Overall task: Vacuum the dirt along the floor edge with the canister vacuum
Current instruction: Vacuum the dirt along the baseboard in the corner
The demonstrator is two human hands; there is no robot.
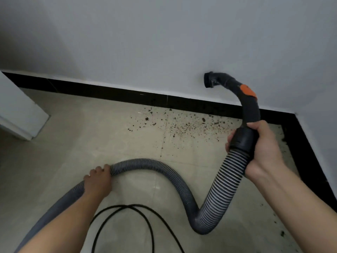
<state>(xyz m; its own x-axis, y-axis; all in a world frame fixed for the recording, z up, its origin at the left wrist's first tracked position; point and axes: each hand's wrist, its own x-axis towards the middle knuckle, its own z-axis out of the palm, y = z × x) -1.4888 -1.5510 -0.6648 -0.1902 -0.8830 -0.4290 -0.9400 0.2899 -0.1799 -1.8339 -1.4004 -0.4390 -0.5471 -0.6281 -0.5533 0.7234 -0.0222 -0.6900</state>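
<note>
Dirt point(182, 125) on floor point(73, 143) before baseboard point(109, 94), hose point(164, 172) nearer, cord point(127, 216) nearest

No legible text, label, brand, number or sign is found. The hose point(184, 181), handle point(249, 108) and its orange slider point(247, 90) are seen unmarked; the wall point(164, 42) is bare.

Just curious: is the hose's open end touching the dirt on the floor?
No, the nozzle is raised in front of the wall, above the dirt.
</note>
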